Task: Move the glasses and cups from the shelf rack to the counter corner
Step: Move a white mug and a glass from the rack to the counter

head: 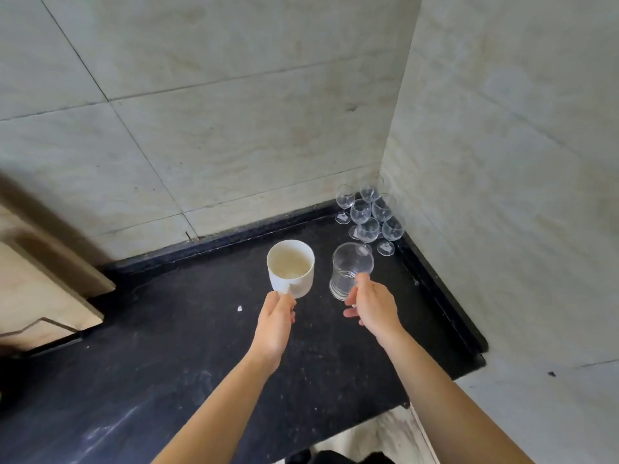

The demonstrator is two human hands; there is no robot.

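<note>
White mug (290,267), its handle pinched by the left hand (275,321), and clear glass (350,269), pinched by the right hand (373,308), seemingly awaited careful setting-down beside the wine glasses (368,212).

The left hand (274,321) and right hand (371,308) are bare, and both forearms (217,396) are uncovered as far as visible.

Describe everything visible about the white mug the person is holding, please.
The white mug is a straight-sided cylinder, ceramic by its look, matte outside. Its open mouth faces the camera, showing a beige, speckled stain inside and no visible liquid. The left hand pinches its handle at the near side. It is over the black counter; whether its base rests there I cannot tell. A clear drinking glass in the right hand is beside it, apart.
</note>
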